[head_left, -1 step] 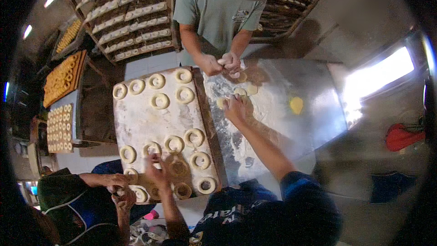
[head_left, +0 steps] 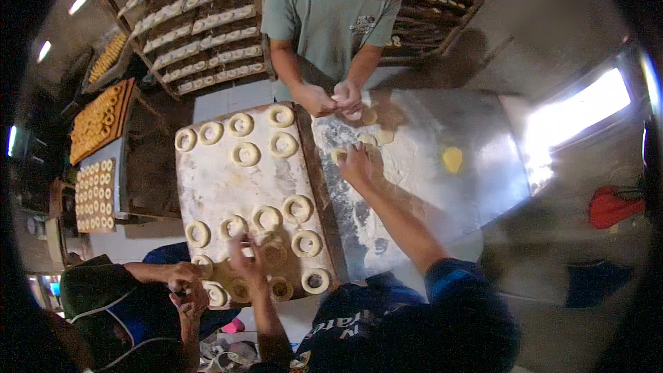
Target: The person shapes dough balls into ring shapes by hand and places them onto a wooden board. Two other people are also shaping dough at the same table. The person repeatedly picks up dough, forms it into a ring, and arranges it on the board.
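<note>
Basically, head view: we see hardly any change vs. the prev. pic; dough rings (head_left: 267, 209) keep their spots on the board (head_left: 217, 179), lower ctr-left, so no visible progress. Our L hand (head_left: 250, 262), blurred, half-curled, is over the low rings; R hand (head_left: 358, 165), mid-frame, curls by a dough piece (head_left: 336, 154) on the counter (head_left: 414, 179). Can't tell either grip.

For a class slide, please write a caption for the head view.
Right hand at dough pieces on the floured table, left hand over a board of dough rings, a co-worker opposite.
</note>
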A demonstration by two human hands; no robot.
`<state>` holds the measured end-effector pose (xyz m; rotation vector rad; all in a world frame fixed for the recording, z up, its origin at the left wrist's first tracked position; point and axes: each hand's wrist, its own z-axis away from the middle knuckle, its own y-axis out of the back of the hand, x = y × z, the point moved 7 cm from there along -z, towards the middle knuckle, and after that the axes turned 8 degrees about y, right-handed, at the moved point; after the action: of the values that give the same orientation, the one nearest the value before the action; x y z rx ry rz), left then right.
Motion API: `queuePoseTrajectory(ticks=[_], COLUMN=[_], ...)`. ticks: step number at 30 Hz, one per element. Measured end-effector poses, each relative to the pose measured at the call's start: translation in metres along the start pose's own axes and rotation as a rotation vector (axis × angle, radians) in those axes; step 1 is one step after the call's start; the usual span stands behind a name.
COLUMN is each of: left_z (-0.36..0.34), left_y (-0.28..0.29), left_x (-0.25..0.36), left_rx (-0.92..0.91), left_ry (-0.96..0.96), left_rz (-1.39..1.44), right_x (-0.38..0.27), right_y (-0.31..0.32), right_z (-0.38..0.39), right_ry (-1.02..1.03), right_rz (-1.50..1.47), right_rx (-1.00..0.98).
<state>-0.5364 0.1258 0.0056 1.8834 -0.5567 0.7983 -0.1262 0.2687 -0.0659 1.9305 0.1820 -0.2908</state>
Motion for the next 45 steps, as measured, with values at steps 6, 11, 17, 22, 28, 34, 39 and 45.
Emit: queuePoseTrajectory(ticks=[6, 11, 17, 22, 28, 34, 39, 45], left_z=[0.028, 0.041, 0.087, 0.141, 0.168, 0.192, 0.225, 0.221], left_y=[-0.044, -0.114, -0.215, -0.240, -0.242, -0.251, -0.288, -0.287], left_x=[0.106, 0.147, 0.179, 0.224, 0.312, 0.380, 0.363, 0.360], left_rx=[-0.132, -0.221, -0.796, -0.758, -0.657, -1.039, -0.693, -0.481], left_ry=[0.058, 0.239, 0.498, 0.513, 0.080, 0.310, 0.896, 0.070], left_rz=[0.279, 0.620, 0.765, 1.038, 1.018, 1.454, 1.507, 0.304], right_x=[-0.036, -0.038, 0.020, 0.074, 0.129, 0.169, 0.205, 0.183], right_y=[0.002, 0.085, 0.110, 0.150, 0.181, 0.197, 0.218, 0.182], right_z=[0.031, 0.071, 0.134, 0.165, 0.161, 0.178, 0.183, 0.222], right_ry=[-0.215, -0.082, -0.358, -0.347, -0.328, -0.559, -0.735, -0.793], right_rz=[-0.572, -0.815, -1.160, -1.042, -1.177, -1.604, -1.721, -1.561], right_rx=[-0.270, 0.013, -0.018, 0.120, 0.115, -0.127, -0.092, -0.373])
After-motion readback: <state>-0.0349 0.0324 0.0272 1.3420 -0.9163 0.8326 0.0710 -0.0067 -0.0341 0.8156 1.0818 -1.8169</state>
